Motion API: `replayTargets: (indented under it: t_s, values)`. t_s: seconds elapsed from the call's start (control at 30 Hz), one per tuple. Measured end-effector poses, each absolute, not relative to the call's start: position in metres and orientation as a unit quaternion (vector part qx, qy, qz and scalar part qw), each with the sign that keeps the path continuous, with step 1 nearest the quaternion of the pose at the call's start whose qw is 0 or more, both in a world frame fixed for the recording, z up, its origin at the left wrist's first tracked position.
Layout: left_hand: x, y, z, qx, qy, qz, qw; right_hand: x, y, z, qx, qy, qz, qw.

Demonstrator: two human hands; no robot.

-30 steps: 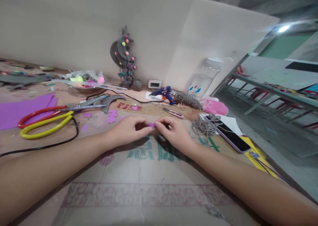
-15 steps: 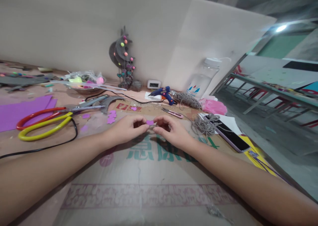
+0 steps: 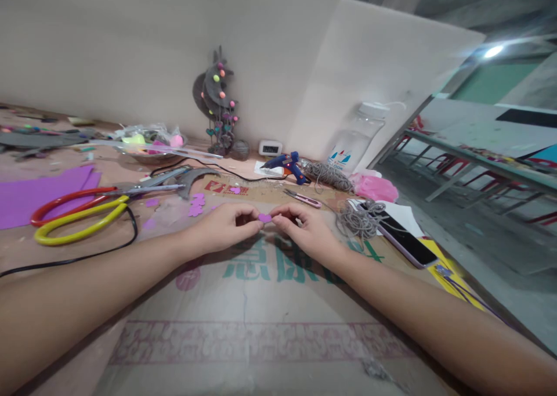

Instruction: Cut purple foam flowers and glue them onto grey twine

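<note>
Between my two hands is a small purple heart cutout (image 3: 264,218), held just above the cardboard sheet (image 3: 261,341). My left hand (image 3: 232,225) pinches its left edge between thumb and fingers. On the other side, my right hand (image 3: 300,225) has its thumb and fingertips closed at the heart's right edge. Several purple cutouts (image 3: 197,204) lie left of my left hand, and another purple heart (image 3: 235,190) rests beyond it. Small pink-handled thread snips (image 3: 303,198) lie behind my right hand.
Red-and-yellow-handled scissors (image 3: 80,216) and purple sheets (image 3: 47,195) lie at left. A blue glue gun (image 3: 285,164) stands at the back, its cord trailing left. Grey yarn (image 3: 361,219), a phone (image 3: 407,239) and a water bottle (image 3: 354,137) are at right. A decorated grey moon (image 3: 215,94) leans on the wall.
The purple piece between my fingertips has turned so that its heart shape shows more plainly. My fingers have shifted slightly around it; the things on the table stay put.
</note>
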State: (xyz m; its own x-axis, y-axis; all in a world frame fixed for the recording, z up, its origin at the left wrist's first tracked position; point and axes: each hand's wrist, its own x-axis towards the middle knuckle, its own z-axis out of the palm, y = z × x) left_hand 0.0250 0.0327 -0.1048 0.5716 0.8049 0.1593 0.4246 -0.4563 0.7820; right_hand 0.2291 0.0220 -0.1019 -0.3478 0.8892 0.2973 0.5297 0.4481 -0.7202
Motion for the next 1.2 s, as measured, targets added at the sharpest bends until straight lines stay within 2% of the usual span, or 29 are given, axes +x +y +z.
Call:
replayTargets:
  t_s: [0.17,0.4,0.6,0.73,1.2]
  values:
    - [0.024,0.034,-0.106,0.828,0.360,0.257,0.344,0.227,0.023,-0.102,-0.453,-0.772,0.292,0.335]
    - [0.023,0.034,-0.107,0.824,0.332,0.273,0.368,0.227,0.022,-0.099,-0.462,-0.718,0.352,0.383]
    - [0.024,0.042,-0.118,0.727,0.350,0.362,0.467,0.230,0.028,-0.099,-0.475,-0.668,0.366,0.441]
    - [0.027,0.045,-0.118,0.674,0.376,0.407,0.489,0.228,0.026,-0.099,-0.476,-0.678,0.368,0.422]
    - [0.025,0.042,-0.115,0.708,0.363,0.375,0.476,0.225,0.024,-0.102,-0.475,-0.700,0.356,0.398]
